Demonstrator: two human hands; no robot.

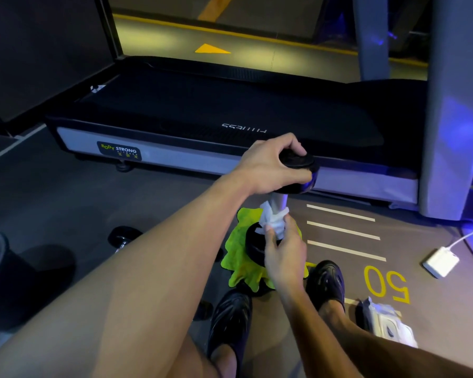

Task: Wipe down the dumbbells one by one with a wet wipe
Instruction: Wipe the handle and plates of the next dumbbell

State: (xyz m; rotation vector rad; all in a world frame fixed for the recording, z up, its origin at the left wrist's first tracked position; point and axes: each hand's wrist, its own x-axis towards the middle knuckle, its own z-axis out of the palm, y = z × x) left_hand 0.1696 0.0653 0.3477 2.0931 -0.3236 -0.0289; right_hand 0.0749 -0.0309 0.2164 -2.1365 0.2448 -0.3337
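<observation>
Left hand [271, 166] grips the upright dumbbell [298, 173] by its top head; right hand [283, 251] pinches the wet wipe [272, 221] around the handle; keep the dumbbell vertical, wipe fully around.

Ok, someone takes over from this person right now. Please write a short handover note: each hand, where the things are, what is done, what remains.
Left hand: grips the top head of the upright dumbbell and steadies it.
Right hand: holds the wet wipe around the lower part of the metal handle.
The dumbbell stands on a green cloth on the floor.
Second dumbbell lies on the floor to the left.
Wipes pack lies on the floor to the right.
Done: cannot tell which parts are already clean.
Left: finish this handle and both heads, then probably the second dumbbell.
</observation>
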